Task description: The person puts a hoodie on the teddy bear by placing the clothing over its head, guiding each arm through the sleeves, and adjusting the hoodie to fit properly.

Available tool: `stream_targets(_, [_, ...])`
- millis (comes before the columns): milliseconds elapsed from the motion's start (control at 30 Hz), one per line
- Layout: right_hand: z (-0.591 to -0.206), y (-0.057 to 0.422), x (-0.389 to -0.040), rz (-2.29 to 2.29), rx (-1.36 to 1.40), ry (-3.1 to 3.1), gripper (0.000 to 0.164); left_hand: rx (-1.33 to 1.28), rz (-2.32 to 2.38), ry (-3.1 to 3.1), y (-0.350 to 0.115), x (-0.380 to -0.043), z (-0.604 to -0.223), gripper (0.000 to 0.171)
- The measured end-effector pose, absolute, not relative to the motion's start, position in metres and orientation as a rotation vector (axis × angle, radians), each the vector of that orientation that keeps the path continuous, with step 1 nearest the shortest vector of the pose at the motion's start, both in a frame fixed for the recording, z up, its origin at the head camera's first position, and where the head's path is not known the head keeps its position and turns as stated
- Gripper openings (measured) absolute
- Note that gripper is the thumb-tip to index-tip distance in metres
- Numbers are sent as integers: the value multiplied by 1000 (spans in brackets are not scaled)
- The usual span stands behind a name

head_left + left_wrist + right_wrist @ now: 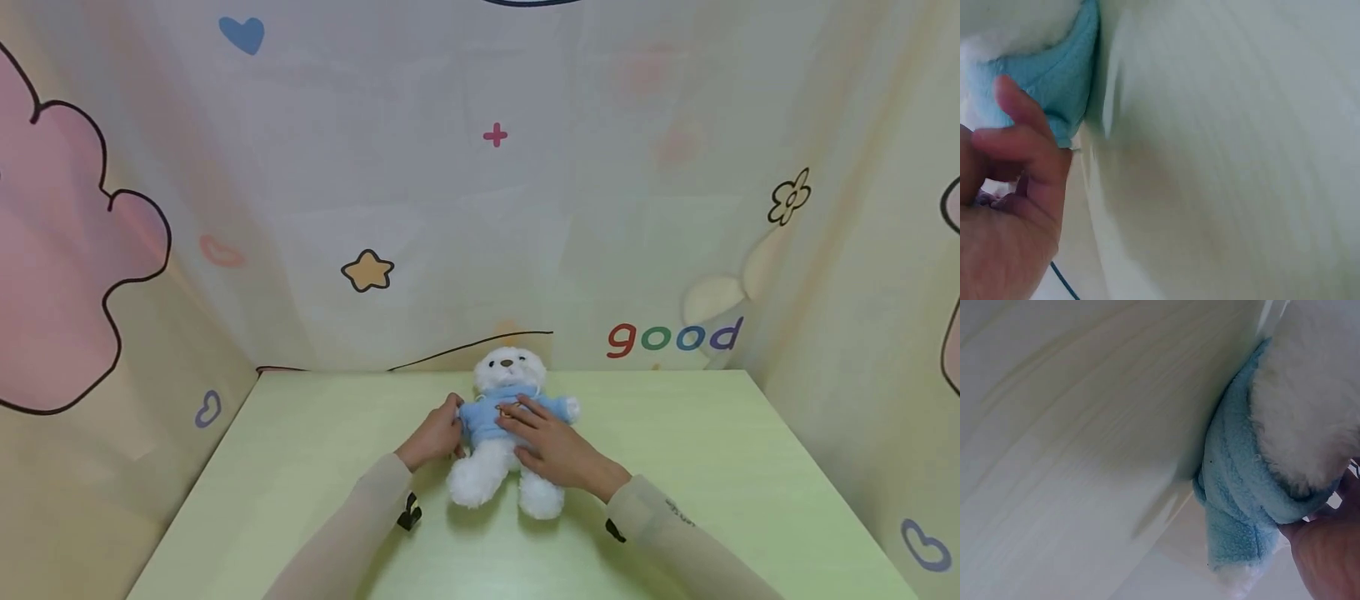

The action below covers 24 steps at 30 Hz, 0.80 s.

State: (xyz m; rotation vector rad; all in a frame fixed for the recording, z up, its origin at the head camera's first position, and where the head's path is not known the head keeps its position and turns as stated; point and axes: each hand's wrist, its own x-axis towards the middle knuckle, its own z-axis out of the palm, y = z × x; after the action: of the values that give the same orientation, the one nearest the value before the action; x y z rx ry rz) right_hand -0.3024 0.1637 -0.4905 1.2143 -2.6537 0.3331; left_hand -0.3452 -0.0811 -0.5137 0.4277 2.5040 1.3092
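Note:
A white plush teddy bear (491, 471) in a light blue hoodie lies face up on the table, head toward the back wall. In the head view my left hand (435, 432) is at the bear's arm on the left, its fingers curled about the end of the sleeve; the paw there is hidden. The left wrist view shows that hand (1019, 187) with bent fingers against the blue hoodie (1038, 81). My right hand (558, 446) rests on the bear's belly with extended fingers. In the right wrist view, white leg fur (1310, 394) partly hides the right hand (1329, 550).
The pale green table (300, 500) runs back to a printed cloth wall (450, 192), close behind the bear's head. Similar cloth sides (180, 467) stand at left and right. Black straps (409, 512) hang beneath the sleeves.

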Motion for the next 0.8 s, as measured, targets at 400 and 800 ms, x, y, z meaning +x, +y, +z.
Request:
stream_targets(400, [-494, 169, -304, 325, 1193, -2652, 52, 409, 1474, 2398, -87, -346, -505, 19])
stream_targets(800, [-494, 176, -307, 422, 1180, -2655, 53, 541, 1340, 2828, -97, -352, -495, 17])
